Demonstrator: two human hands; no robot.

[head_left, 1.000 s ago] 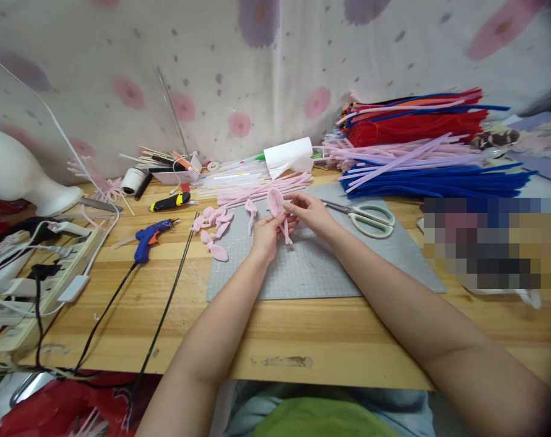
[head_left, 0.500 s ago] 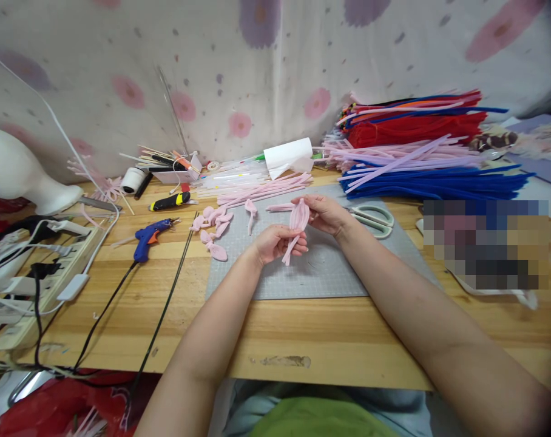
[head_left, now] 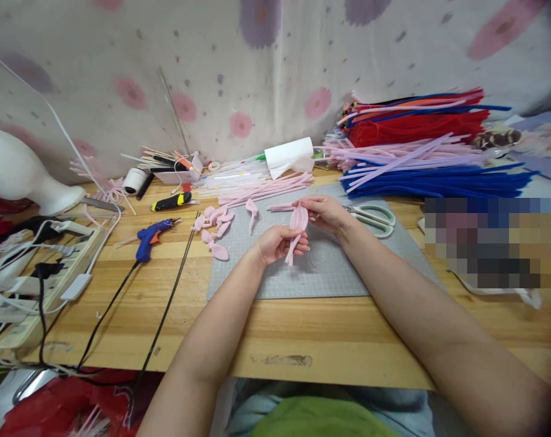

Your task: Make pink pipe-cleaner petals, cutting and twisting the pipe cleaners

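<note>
Both hands hold one pink pipe-cleaner petal [head_left: 297,226] above the grey cutting mat [head_left: 312,273]. My left hand [head_left: 278,243] pinches its lower stem end, fingers curled. My right hand [head_left: 326,213] grips the petal's upper looped part from the right. Several finished pink petals [head_left: 215,226] lie on the mat's left edge, and another [head_left: 250,210] lies further back. Loose pink pipe cleaners [head_left: 266,189] lie just beyond the hands.
Scissors [head_left: 371,217] lie on the mat right of my right hand. A blue glue gun [head_left: 152,235], a utility knife [head_left: 170,201], a power strip [head_left: 34,273] with cables sit at left. Stacked red, pink and blue pipe cleaners [head_left: 421,145] fill the back right.
The petal has swung from upright and leaning left to tilted right. Both hands shifted slightly right and nearer with it; in the last half second little moved.
</note>
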